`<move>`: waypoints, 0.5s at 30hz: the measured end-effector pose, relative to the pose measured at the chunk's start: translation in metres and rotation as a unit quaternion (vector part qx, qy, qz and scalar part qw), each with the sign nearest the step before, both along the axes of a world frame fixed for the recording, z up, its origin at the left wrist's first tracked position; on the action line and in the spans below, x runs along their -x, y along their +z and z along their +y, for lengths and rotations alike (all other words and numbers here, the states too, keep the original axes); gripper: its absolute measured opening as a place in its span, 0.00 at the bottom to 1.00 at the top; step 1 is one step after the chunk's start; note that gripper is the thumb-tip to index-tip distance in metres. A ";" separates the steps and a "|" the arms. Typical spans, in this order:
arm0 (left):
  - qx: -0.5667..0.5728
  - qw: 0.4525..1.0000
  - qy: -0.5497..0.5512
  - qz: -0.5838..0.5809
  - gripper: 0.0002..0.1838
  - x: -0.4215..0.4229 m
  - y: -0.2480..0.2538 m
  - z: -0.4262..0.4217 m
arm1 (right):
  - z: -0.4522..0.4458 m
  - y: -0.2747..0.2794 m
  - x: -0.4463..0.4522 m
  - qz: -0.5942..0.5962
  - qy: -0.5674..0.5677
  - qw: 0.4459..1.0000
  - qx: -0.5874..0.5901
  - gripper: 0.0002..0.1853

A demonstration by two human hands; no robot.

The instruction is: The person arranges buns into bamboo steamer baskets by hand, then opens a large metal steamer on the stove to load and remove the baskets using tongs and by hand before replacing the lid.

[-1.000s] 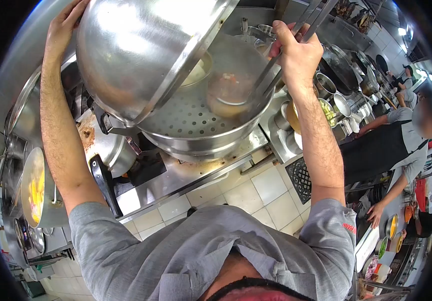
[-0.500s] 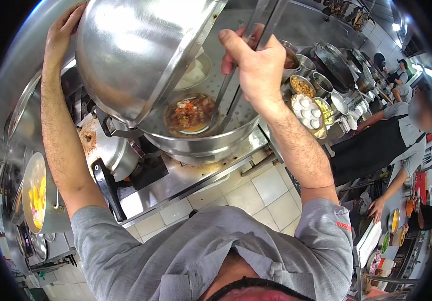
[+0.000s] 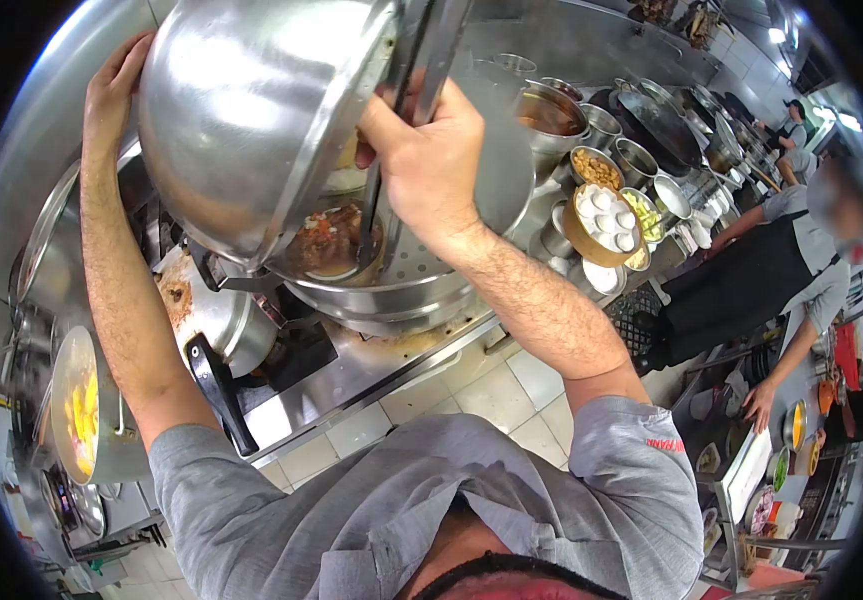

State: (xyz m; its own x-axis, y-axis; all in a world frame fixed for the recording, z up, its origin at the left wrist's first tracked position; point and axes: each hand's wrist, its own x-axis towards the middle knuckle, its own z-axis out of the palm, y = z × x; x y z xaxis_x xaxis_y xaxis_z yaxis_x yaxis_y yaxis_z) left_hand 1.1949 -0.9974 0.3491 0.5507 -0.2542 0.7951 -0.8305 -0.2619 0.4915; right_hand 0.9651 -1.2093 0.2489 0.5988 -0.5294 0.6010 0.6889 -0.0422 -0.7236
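Note:
My left hand (image 3: 116,85) is closed at the far left side of a big domed steel lid (image 3: 241,120), its fingertips partly hidden behind the metal. The lid is tilted up over a wide steamer (image 3: 391,300) with a perforated tray. In my right hand (image 3: 431,160) is a pair of long metal tongs (image 3: 434,60), pointing down into the steamer. Their lower ends are at the edge of a dish of brown food with orange bits (image 3: 336,245), partly covered from view by the lid. Behind it, a pale dish is mostly hidden.
Right of the steamer stand a pot of reddish liquid (image 3: 551,112), a round basket with white cups (image 3: 606,225) and several bowls. A black-handled pan (image 3: 216,385) is below the lid; a pot with yellow food (image 3: 81,420) is left. A co-worker (image 3: 741,280) stands at right.
My right hand and the tongs have moved left, closer to the lid. The dish of brown food has shifted left, further under it. My left hand stays at the lid.

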 end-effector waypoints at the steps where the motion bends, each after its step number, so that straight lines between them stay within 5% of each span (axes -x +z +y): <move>1: 0.003 1.000 -0.005 0.015 0.19 0.000 0.000 0.000 | -0.002 0.000 0.002 0.000 -0.004 1.000 -0.001 0.09; 7: -0.001 0.999 -0.025 0.045 0.19 -0.012 0.000 0.002 | -0.035 0.042 0.040 -0.079 -0.027 0.996 0.017 0.10; 9: 0.013 0.998 -0.022 0.050 0.19 -0.015 0.000 0.004 | -0.074 0.067 0.080 -0.003 -0.144 0.987 0.076 0.12; 12: 0.011 0.999 0.002 0.046 0.19 0.002 0.000 0.005 | -0.082 0.103 0.116 -0.183 -0.189 0.963 0.053 0.13; 14: 0.046 0.996 -0.006 0.076 0.20 -0.004 -0.003 0.005 | -0.114 0.109 0.138 -0.223 -0.185 0.951 0.108 0.13; 15: 0.071 0.991 -0.032 0.109 0.20 -0.020 -0.005 0.011 | -0.127 0.106 0.147 -0.175 -0.278 0.939 0.097 0.13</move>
